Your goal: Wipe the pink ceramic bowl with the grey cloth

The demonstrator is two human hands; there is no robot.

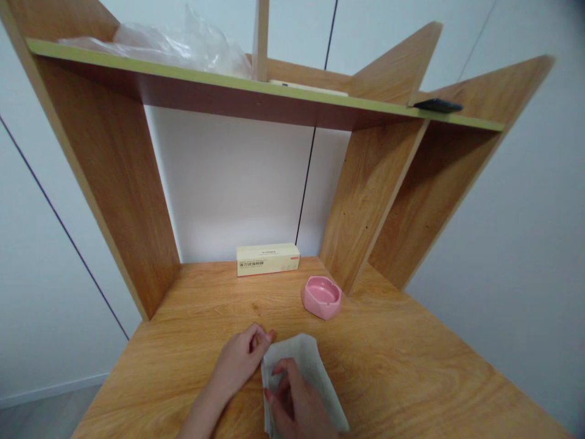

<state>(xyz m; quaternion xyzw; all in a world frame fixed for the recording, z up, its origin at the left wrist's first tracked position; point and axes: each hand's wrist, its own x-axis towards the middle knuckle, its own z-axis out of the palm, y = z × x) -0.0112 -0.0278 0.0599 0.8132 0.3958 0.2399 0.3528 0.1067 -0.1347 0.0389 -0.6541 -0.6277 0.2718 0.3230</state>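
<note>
A pale grey folded cloth lies on the wooden desktop, close to me. At its far left corner, my left hand is closed, thumb and fingertips pinched together at the cloth's edge. My right hand hovers over or rests on the cloth's middle; which one I cannot tell. Its fingers are curled, with a gap between thumb and index fingertip near the left edge, and nothing shows between them. Part of the cloth is hidden beneath this hand.
A pink faceted ashtray sits beyond the cloth, slightly right. Against the back wall lies a cream cling film box. Wooden uprights carry a shelf above, holding clear plastic and a dark flat object.
</note>
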